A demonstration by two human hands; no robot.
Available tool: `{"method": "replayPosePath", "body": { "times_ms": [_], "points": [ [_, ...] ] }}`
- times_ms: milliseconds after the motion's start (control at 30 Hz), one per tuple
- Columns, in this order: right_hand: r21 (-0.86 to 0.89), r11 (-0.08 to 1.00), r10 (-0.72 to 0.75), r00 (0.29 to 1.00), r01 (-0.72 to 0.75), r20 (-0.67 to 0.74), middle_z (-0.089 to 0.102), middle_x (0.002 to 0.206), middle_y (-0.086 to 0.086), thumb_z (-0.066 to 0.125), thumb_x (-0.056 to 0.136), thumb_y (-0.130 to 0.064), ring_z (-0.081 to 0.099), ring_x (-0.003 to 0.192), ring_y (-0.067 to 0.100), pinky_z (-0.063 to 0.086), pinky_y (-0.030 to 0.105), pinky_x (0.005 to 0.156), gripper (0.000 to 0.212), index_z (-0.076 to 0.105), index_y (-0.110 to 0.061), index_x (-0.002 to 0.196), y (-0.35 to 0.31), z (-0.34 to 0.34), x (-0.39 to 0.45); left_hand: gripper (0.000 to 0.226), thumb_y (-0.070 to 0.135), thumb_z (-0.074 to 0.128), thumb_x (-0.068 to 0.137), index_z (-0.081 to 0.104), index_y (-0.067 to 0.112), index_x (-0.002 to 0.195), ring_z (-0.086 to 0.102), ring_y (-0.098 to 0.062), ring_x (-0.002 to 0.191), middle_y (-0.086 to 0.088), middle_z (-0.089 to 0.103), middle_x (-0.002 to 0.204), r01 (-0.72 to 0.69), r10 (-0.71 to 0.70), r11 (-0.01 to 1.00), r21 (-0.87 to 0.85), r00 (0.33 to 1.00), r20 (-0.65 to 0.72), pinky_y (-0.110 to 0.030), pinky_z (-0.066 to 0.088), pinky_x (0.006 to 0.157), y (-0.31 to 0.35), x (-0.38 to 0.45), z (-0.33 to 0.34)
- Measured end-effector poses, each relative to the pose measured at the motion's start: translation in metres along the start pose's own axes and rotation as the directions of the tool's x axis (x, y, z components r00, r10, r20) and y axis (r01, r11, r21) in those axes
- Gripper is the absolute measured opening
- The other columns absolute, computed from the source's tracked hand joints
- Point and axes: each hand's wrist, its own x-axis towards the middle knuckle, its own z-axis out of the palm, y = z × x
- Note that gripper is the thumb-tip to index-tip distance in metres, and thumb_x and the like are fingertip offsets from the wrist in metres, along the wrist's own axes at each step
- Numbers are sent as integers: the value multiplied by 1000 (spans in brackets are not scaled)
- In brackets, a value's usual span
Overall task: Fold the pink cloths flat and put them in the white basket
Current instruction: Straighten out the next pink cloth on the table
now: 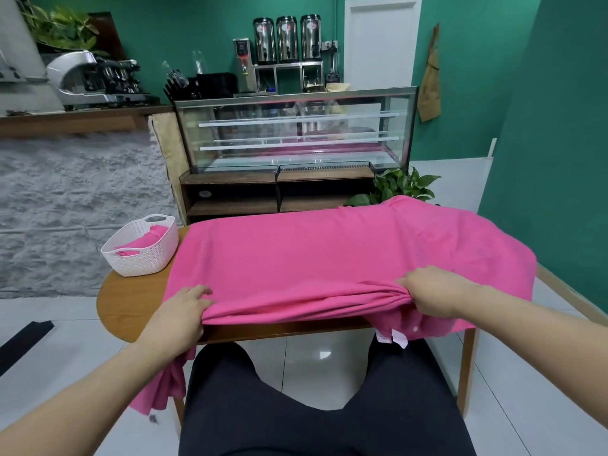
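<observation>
A large pink cloth point(329, 255) lies spread over most of the wooden table point(128, 304), its near edge bunched and its corners hanging off the front. My left hand point(184, 311) grips the near edge at the left, fingers on top. My right hand point(434, 291) grips a gathered fold of the same edge at the right. A white tag hangs below that hand. The white basket point(141, 251) stands on the table's far left corner with a folded pink cloth point(144, 241) inside it.
I sit at the table, my dark-trousered legs under its near edge. Behind it stand a glass display case point(296, 133) on a wooden shelf unit and a green plant point(401, 189). A green wall point(543, 192) is close on the right. White tiled floor surrounds the table.
</observation>
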Motion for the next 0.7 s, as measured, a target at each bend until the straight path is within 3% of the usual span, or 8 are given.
{"method": "replayPosePath", "body": {
  "times_ms": [100, 200, 233, 367, 467, 533, 633, 700],
  "points": [
    [21, 1000, -18, 999, 19, -27, 58, 82, -1, 47, 84, -6, 52, 74, 24, 38, 33, 63, 32, 50, -30, 106, -4, -4, -4, 32, -3, 57, 64, 60, 19, 88, 61, -27, 84, 0, 62, 84, 74, -71, 992, -98, 997, 40, -40, 49, 75, 4, -3, -4],
    [90, 995, -41, 991, 52, -125, 63, 80, -4, 47, 84, -21, 59, 73, 23, 49, 35, 67, 11, 44, -29, 91, -2, 1, -7, 32, 0, 54, 65, 48, 23, 87, 58, -26, 77, 3, 60, 78, 106, -100, 986, -130, 993, 55, -40, 46, 68, 3, -6, -4],
    [118, 990, -57, 987, 76, -151, 62, 81, -5, 47, 85, -30, 59, 71, 21, 51, 36, 70, 4, 45, -29, 88, -2, 3, -9, 34, 1, 54, 66, 48, 25, 89, 58, -25, 77, 5, 60, 80, 106, -99, 985, -133, 993, 61, -39, 47, 68, 2, -7, -4],
    [99, 994, -50, 998, 53, -29, 51, 87, -7, 51, 81, -63, 53, 60, 9, 49, 30, 64, 31, 55, -32, 86, -5, 0, -17, 46, 25, 51, 77, 50, 40, 121, 62, -17, 96, 13, 64, 105, 89, -85, 996, -25, 990, 115, -31, 50, 74, 5, -13, -12],
    [-107, 994, 0, 999, 5, 52, 45, 98, -4, 50, 89, -33, 49, 67, 17, 50, 36, 67, 13, 56, -22, 88, -7, 7, -11, 71, 77, 37, 75, 37, 50, 140, 62, -12, 109, 19, 57, 126, 46, -49, 998, 30, 992, 119, -29, 50, 83, 16, -16, -15],
    [-195, 981, -6, 999, 13, 35, 48, 110, 0, 49, 86, -15, 52, 87, 21, 45, 36, 71, 12, 57, -20, 93, -6, 11, -7, 81, 89, 41, 72, 35, 50, 142, 64, -12, 104, 19, 51, 122, 59, -67, 996, 60, 986, 153, -29, 50, 78, 17, -15, -13],
    [-122, 991, -48, 999, 48, 2, 55, 111, -1, 53, 84, -13, 53, 94, 22, 44, 35, 78, 25, 63, -20, 107, -2, 12, -3, 35, 41, 66, 81, 61, 36, 115, 59, -17, 82, 9, 47, 107, 10, -25, 991, 131, 993, 118, -36, 53, 66, 15, -12, -9],
    [-39, 998, -50, 998, 51, 33, 56, 96, -1, 54, 84, -13, 51, 80, 21, 46, 35, 72, 27, 57, -23, 109, -2, 9, -4, 40, 15, 80, 56, 73, 25, 94, 61, -20, 77, 3, 58, 103, -49, 41, 987, 151, 998, 52, -36, 57, 60, 7, -11, -3]
  ]
}}
